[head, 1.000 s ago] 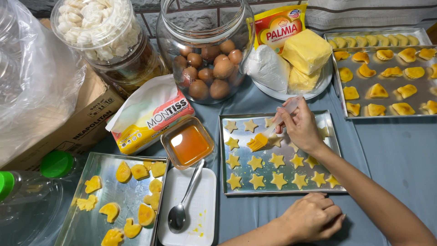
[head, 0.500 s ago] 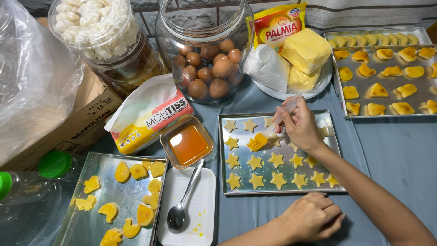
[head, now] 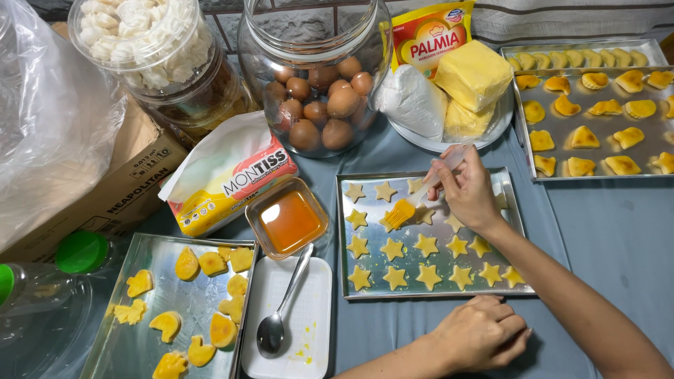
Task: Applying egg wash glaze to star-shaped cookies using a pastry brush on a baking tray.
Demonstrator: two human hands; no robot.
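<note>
My right hand [head: 469, 193] grips a pastry brush [head: 411, 205] with orange bristles. The bristles touch a star-shaped cookie near the upper left of a metal baking tray [head: 344, 235] that holds several pale yellow star cookies [head: 425, 244]. My left hand [head: 484, 337] rests loosely curled on the blue-grey cloth just below the tray's front edge and holds nothing. A small rectangular dish of orange egg wash [head: 289, 219] stands to the left of the tray.
A white plate [head: 312, 319] with a spoon [head: 277, 319] lies at the front, beside a tray of glazed cookies [head: 116, 337]. Behind stand a jar of eggs [head: 316, 105], a tissue pack [head: 225, 175], a butter plate [head: 472, 77] and another cookie tray [head: 597, 126].
</note>
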